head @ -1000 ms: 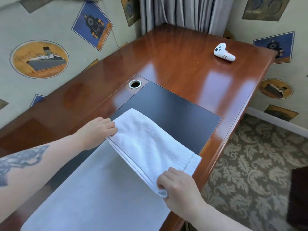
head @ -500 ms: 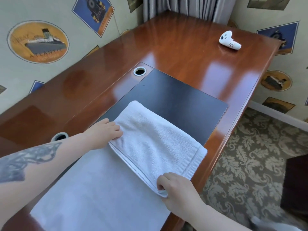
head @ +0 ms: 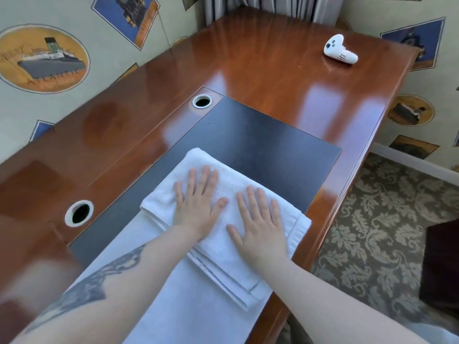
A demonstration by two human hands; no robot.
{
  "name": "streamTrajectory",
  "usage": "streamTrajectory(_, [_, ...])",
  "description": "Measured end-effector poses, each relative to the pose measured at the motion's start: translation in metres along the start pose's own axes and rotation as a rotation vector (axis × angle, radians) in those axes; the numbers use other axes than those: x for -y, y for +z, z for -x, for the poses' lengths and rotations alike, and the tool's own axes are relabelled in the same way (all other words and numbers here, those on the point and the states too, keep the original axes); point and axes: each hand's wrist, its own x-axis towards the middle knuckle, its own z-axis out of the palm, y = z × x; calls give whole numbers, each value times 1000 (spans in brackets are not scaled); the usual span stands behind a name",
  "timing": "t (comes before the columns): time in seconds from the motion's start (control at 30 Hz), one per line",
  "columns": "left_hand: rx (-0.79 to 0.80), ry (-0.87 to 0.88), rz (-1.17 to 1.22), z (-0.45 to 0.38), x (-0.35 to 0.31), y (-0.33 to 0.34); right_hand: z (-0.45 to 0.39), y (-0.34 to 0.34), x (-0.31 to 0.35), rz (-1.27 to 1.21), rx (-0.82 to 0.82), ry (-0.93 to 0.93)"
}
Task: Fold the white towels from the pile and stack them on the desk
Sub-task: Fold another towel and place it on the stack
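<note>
A white towel (head: 173, 301) lies along the near part of the wooden desk (head: 260, 70), over the black desk pad (head: 268, 150). Its far end is folded back on itself into a thick layered section (head: 223, 259). My left hand (head: 197, 203) lies flat on that folded section, fingers straight and spread. Beside it my right hand (head: 259, 224) presses flat on the same fold, nearer the desk's right edge. Neither hand grips the cloth. No towel pile is in view.
A small white controller (head: 340, 49) lies at the far right of the desk. Two round cable holes (head: 202, 101) (head: 79, 213) sit left of the pad. A wall runs along the desk's left side, curtains at the far end, patterned carpet (head: 372, 232) to the right.
Both hands have let go of the towel's folded edge and moved onto the top of the fold, now lying flat on it. The fold has settled flat on the towel.
</note>
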Motion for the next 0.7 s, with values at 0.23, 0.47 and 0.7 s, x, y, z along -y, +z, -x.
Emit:
streamTrajectory(0.23, [-8,-40,-68,-18,48,-10,35,-4,-47,-31,-79,172])
streamTrajectory(0.47, [199,522,-415,-86,19,-77,-13,-54,-82,-460,148,312])
streamTrajectory(0.7, [333,520,-796,-111,-15,-101,-35,-79,-90,-589,419,356])
